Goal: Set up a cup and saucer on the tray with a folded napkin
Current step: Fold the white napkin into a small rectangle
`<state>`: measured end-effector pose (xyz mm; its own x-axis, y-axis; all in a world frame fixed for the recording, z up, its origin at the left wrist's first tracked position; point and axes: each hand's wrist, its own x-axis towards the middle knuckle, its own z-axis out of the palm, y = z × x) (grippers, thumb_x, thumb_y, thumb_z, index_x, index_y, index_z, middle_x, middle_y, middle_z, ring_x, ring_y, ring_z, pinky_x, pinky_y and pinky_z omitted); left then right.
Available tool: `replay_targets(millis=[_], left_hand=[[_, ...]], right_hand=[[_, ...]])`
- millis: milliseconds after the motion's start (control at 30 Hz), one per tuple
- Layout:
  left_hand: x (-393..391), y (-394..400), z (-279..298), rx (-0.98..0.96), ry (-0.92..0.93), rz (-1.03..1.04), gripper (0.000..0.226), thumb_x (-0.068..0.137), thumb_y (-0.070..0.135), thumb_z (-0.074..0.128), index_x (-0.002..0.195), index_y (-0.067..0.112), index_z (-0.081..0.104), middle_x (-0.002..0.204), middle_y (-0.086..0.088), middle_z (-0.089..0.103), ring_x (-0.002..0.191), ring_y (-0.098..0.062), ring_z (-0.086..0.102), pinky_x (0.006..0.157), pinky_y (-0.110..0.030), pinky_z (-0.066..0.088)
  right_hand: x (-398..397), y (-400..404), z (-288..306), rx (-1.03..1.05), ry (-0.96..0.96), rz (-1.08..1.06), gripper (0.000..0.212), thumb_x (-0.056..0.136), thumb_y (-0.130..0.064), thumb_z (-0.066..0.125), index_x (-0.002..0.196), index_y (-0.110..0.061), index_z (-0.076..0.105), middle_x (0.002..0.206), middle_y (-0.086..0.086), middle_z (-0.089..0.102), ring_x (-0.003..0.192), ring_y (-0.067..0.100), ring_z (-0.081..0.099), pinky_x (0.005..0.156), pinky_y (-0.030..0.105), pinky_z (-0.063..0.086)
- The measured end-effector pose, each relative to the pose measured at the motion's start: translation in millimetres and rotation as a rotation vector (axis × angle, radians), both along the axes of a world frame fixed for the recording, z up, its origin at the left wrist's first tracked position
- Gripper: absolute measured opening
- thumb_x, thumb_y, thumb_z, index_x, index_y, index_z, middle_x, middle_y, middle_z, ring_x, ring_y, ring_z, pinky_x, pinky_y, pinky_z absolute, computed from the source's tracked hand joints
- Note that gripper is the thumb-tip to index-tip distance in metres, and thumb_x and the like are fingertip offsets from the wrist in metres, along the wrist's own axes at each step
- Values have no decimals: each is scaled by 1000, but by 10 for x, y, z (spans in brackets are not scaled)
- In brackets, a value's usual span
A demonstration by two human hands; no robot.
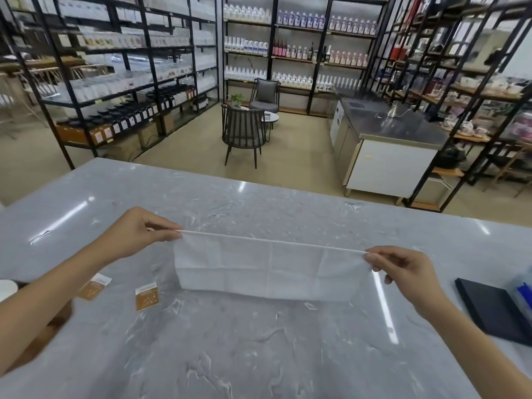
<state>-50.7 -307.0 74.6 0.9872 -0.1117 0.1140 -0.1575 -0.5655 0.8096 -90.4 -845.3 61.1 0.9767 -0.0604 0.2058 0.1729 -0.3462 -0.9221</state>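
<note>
A white paper napkin (267,269) with fold creases hangs stretched between my hands above the grey marble counter (259,341). My left hand (141,230) pinches its top left corner between thumb and fingers. My right hand (403,269) pinches the top right corner. The napkin's lower edge touches or nearly touches the counter. At the far left edge a white rounded rim (7,287), perhaps a cup or saucer, shows partly. Under my left forearm lies a brown wooden surface (49,326), possibly the tray, mostly hidden.
Two small brown-and-white sachets (94,286) (147,295) lie on the counter left of the napkin. A dark flat notebook-like item (489,309) and a blue-and-clear object (522,292) sit at the right edge. Shelving, chairs and a steel counter stand beyond.
</note>
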Motion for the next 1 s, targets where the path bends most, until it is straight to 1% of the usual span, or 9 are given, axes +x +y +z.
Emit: replay_targets(millis=[67,133,333,500,667,767,800,867,1000], left_hand=[[-36,-15,23,-29,-32,-2,20,69,33,84,88,38,83,89,15,80,86,1,74,75,-7,54],[-71,-11,17,-82,-61,1,23,67,35,83,90,35,83,90,13,81,87,0,74,76,-7,54],[-207,-59,-138,-154,-18,-3,21,68,27,85,89,28,84,90,4,82,88,-11,77,76,-11,56],[-288,-85,-159,-142,-17,-20,17,71,26,82,86,32,84,90,7,81,88,-5,76,76,-8,54],[-458,44,-186,-205,-49,-46,20,75,27,82,94,25,83,96,4,81,94,-9,76,80,-11,55],[-507,-55,-317,-213,39,-49,16,79,12,80,94,17,83,96,-2,81,91,-13,77,78,-15,58],[-535,-133,-365,-209,66,-37,16,81,6,78,93,15,83,95,-4,81,88,-11,77,76,-13,58],[-586,-231,-430,-257,31,13,18,82,-1,75,90,15,81,94,-5,80,82,-5,76,73,-11,56],[-774,-77,-394,-271,-31,-51,17,78,16,78,93,21,83,96,0,81,90,-8,76,79,-12,56]], right_hand=[[-28,-27,6,8,1,-2,6,83,-16,81,81,-21,84,75,1,78,62,12,67,47,23,50],[-79,-52,13,17,-3,1,5,78,-24,82,83,-21,84,74,3,78,62,12,67,47,23,50],[-233,-89,-62,-14,64,14,7,79,-27,82,85,-26,85,74,5,79,65,11,69,51,21,52],[-363,-112,-124,-16,47,13,9,78,-31,81,84,-27,84,75,2,79,65,10,69,51,22,53],[-552,-276,-239,10,21,2,23,75,-38,82,91,-22,84,80,5,78,66,13,67,53,22,53],[-620,-211,-385,-31,96,20,12,78,-30,83,86,-22,84,76,3,78,63,13,66,52,21,52],[-628,-181,-429,-22,113,9,5,80,-24,83,84,-22,84,74,2,78,63,13,65,52,21,51],[-666,-163,-483,32,87,-44,4,81,-18,82,83,-22,84,76,3,78,63,12,64,52,21,51],[-920,-319,-435,69,65,-24,17,74,-27,82,85,-13,83,77,4,76,59,13,60,53,21,51]])
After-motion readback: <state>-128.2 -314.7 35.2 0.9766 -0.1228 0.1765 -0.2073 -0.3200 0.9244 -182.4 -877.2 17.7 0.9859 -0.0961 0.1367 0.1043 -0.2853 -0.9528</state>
